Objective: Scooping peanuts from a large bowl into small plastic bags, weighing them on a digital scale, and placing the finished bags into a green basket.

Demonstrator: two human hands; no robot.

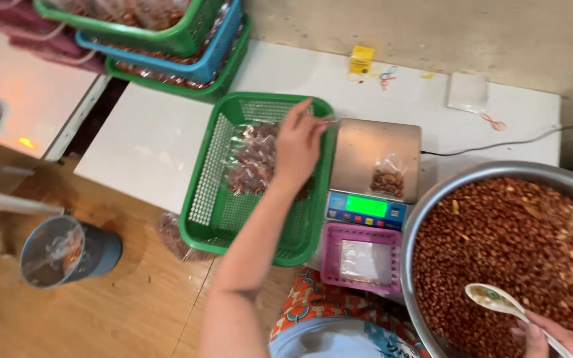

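I'm dropping a filled bag into the green basket while keeping the spoon ready.
Big steel bowl of peanuts is sitting right; my left hand, fingers loosely spread, is releasing clear packets — best laid flat. Right hand is gripping the white spoon. A small bag is resting on the scale; pink tray of empty bags below.
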